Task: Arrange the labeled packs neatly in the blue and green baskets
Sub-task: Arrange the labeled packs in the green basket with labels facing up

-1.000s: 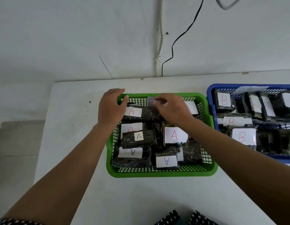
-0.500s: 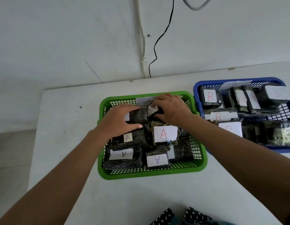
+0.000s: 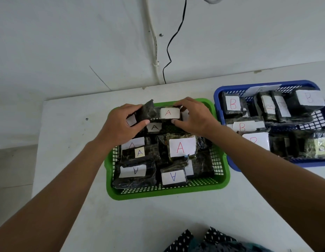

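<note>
A single wide-angle camera worn on the person's head looks forward and steeply down at the white worktop (image 3: 70, 124), close over the green basket (image 3: 169, 192), with the blue basket (image 3: 219, 91) cut off at right and the wall (image 3: 67, 42) above.

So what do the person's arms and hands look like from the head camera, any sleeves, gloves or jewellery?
Both arms are bare from wrist to frame edge: no sleeves in view. The left hand and right hand wear no gloves, and no rings, watch or bracelets show. Nails are short and unpainted where visible.
</note>
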{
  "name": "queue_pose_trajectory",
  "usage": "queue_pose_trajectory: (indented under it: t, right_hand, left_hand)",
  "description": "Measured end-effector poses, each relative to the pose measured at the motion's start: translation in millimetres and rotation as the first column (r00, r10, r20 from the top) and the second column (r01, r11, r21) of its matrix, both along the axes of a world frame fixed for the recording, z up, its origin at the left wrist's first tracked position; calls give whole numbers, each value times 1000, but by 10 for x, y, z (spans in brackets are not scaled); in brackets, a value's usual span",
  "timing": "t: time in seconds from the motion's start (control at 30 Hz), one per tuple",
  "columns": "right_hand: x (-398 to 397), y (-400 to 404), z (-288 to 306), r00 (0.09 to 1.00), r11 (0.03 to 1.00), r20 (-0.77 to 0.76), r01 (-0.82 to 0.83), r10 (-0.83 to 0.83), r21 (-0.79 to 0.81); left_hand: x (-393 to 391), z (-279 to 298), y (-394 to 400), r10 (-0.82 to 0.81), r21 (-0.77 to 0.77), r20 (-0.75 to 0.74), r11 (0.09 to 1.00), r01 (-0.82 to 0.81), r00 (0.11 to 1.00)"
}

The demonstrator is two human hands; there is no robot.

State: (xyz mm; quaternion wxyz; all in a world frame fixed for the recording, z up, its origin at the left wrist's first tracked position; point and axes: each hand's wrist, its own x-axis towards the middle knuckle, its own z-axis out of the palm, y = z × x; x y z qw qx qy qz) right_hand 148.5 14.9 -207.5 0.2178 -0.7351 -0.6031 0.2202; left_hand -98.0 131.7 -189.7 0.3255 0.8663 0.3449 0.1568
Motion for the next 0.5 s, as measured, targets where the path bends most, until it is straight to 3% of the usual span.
queue_pose_trajectory:
  t: [0.1,0.27,0.5]
  right_hand:
    - [-62,25,22,992,994,76,-92,97,-60]
    - [-149,158,53,908,964,364,-125,206,-236]
    - [25,-25,-34,919,979,351,-130,178,-157]
  left_hand:
    - [-3,-11,0,-20,19,-39,1000,21,999]
    - [37,-85,-47,-66,-7,-111,998,66,992]
    - [53,-191,-84,-83,-14,-195,997,82,977]
